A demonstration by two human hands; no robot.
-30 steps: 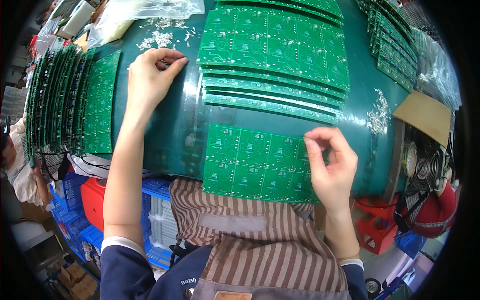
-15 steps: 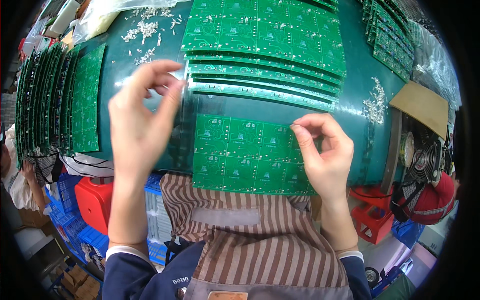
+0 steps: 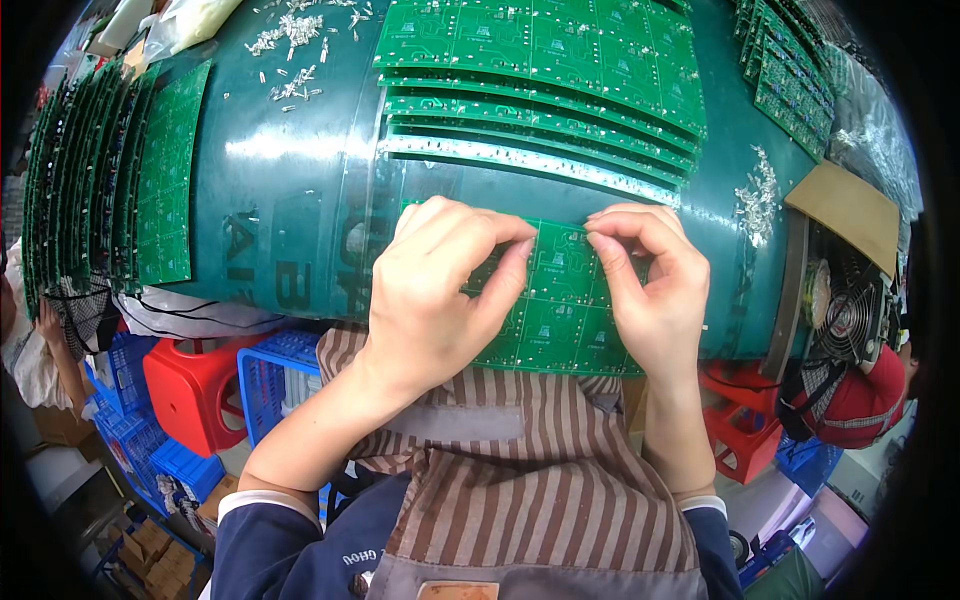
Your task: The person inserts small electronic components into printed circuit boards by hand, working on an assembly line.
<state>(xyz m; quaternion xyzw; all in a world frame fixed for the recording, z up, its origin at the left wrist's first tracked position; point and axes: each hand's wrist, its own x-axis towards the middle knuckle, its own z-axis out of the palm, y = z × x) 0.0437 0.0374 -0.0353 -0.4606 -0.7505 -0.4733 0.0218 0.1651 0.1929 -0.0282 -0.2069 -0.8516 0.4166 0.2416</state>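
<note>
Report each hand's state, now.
Left hand: pinched closed over the green rectangular circuit board; contents unclear.
Right hand: pinched closed at that board's far edge; contents unclear.

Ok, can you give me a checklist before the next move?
1. Green board lying in front of the person: ok.
2. Left grip over the board: ok.
3. Right grip at the board's right side: ok.
4. Small part pinched in either grip: cannot tell; too small to see.
5. Left grip clear of the board stack: ok.
6. Loose small parts lying out on the table: ok.
</note>
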